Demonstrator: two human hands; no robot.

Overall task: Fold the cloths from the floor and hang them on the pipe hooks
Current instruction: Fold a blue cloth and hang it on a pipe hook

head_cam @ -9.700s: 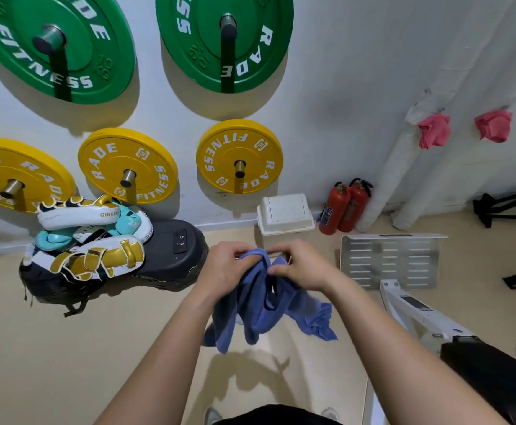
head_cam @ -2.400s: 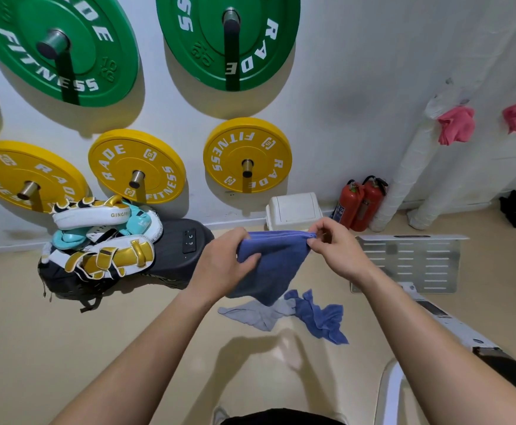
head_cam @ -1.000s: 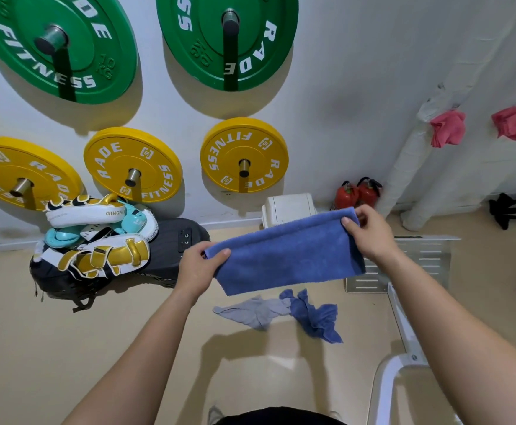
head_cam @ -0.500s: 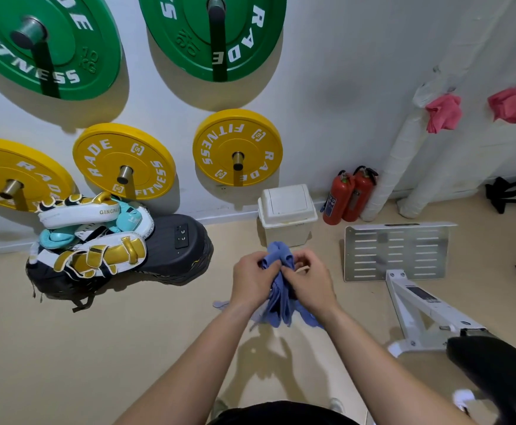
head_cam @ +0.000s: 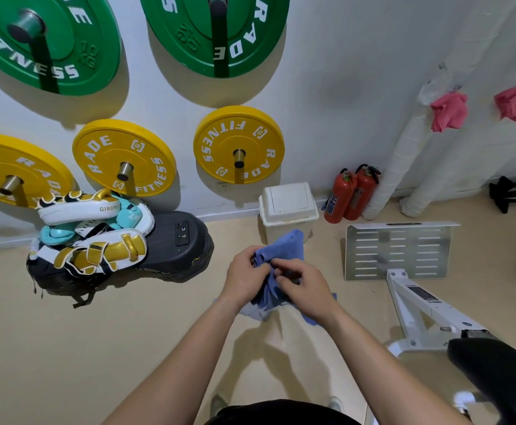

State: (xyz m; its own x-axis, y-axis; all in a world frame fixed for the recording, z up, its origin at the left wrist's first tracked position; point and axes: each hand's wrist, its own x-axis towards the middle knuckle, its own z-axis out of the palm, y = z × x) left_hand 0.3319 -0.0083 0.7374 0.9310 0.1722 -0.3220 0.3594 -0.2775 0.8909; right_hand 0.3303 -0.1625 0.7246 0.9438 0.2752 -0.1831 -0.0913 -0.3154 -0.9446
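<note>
Both hands' grip, left hand (head_cam: pixel 246 279), right hand (head_cam: pixel 307 288), clamped on bunched blue cloth (head_cam: pixel 284 248), folds hidden

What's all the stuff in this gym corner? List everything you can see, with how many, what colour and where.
weight plates: five, two green above three yellow, on wall pegs
boxing pads: a pile, white, gold and teal, on a black base left on the floor
bin: one, cream, against the wall
fire extinguishers: two, red, right of the bin
wrapped pipes: two, white, right corner
pink cloths: two, hanging on the pipes
metal plate: one, silver, slotted, on the floor
bench: one, white frame, black pad, lower right
blue cloth: one, bunched in both hands
left hand: gripping the cloth
right hand: gripping the cloth
</note>
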